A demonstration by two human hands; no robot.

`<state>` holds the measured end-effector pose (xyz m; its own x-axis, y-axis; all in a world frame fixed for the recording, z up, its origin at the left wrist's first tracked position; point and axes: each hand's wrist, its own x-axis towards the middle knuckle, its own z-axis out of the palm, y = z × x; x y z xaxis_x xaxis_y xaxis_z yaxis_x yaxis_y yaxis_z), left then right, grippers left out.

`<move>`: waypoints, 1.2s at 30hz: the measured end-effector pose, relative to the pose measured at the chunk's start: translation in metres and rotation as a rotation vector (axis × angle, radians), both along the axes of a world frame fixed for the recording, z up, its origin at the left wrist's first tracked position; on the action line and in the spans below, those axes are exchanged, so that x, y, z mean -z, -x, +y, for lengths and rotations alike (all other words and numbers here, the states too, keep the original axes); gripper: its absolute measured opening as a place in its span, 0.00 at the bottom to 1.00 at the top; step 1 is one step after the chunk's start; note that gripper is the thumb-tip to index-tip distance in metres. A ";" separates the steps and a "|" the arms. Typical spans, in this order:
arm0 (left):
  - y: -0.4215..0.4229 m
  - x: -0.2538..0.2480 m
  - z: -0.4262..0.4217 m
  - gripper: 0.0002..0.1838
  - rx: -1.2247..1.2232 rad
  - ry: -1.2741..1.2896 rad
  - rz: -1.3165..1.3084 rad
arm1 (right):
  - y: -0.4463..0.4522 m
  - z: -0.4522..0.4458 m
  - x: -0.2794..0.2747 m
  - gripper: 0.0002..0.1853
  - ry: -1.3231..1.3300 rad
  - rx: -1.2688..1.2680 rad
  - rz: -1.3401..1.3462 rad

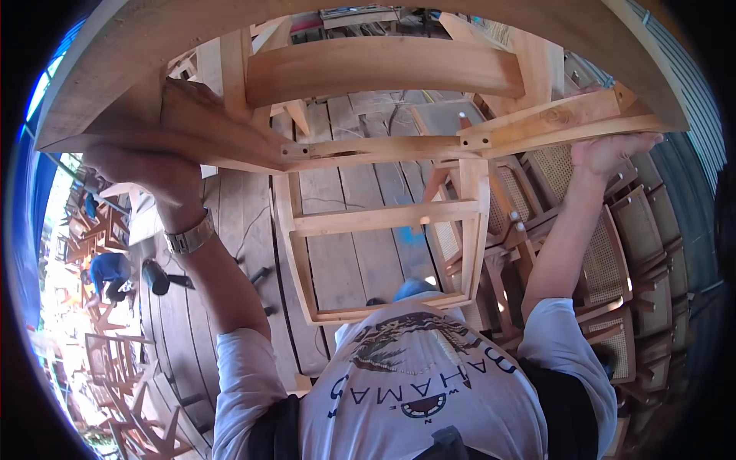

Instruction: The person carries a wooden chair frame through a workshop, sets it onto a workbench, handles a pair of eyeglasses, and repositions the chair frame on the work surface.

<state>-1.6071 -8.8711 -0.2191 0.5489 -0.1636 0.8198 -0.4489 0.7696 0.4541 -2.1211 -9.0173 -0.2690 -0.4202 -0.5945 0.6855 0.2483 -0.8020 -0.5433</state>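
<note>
A light wooden chair frame (383, 69) is held up in front of me, its curved top piece close to the camera and its slatted lower part hanging over the floor. My left hand (146, 169) is wrapped round the frame's left side piece, with a metal watch on the wrist. On the right side piece, my right hand (613, 149) supports the frame from below, its fingers partly hidden behind the wood. Dark screw holes show at both corners of the middle crosspiece.
Stacked chairs with woven cane panels (602, 253) stand at the right. A mallet (156, 277) is at the left above the plank floor (230, 222). Another person (109, 270) bends among wooden frames at the far left. Blue sheeting hangs at the left edge.
</note>
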 end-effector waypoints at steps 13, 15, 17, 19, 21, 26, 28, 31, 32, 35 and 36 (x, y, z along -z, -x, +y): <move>-0.097 0.012 -0.275 0.50 -0.038 0.004 -0.003 | -0.112 -0.271 0.026 0.51 0.038 -0.075 -0.084; -0.110 0.004 -0.305 0.50 -0.061 0.018 0.005 | -0.128 -0.308 0.015 0.51 0.028 -0.111 -0.040; -0.125 0.003 -0.335 0.49 -0.088 0.018 0.014 | -0.144 -0.348 0.008 0.50 0.028 -0.150 -0.011; -0.139 0.001 -0.364 0.49 -0.110 0.015 0.019 | -0.157 -0.388 0.008 0.49 0.044 -0.165 -0.026; -0.149 0.001 -0.391 0.48 -0.124 0.022 0.024 | -0.170 -0.424 0.006 0.49 0.065 -0.124 -0.014; -0.181 0.010 -0.473 0.48 -0.141 0.034 0.049 | -0.216 -0.498 0.005 0.51 0.089 -0.086 -0.097; -0.196 0.021 -0.508 0.47 -0.144 0.039 0.059 | -0.239 -0.522 0.006 0.51 0.074 -0.070 -0.080; -0.223 0.041 -0.575 0.47 -0.136 0.041 0.072 | -0.261 -0.584 0.020 0.52 0.076 -0.125 -0.065; -0.233 0.047 -0.602 0.47 -0.126 0.045 0.075 | -0.267 -0.611 0.024 0.52 0.082 -0.094 -0.080; -0.270 0.057 -0.692 0.46 -0.099 0.054 0.087 | -0.299 -0.694 0.028 0.54 0.099 0.015 -0.081; -0.285 0.056 -0.724 0.46 -0.087 0.053 0.097 | -0.313 -0.714 0.026 0.54 0.096 0.060 -0.053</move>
<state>-1.3224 -9.5948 -0.2754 0.6362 -0.0696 0.7683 -0.4707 0.7540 0.4581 -1.8084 -9.7315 -0.2951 -0.4901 -0.5000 0.7140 0.2249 -0.8639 -0.4506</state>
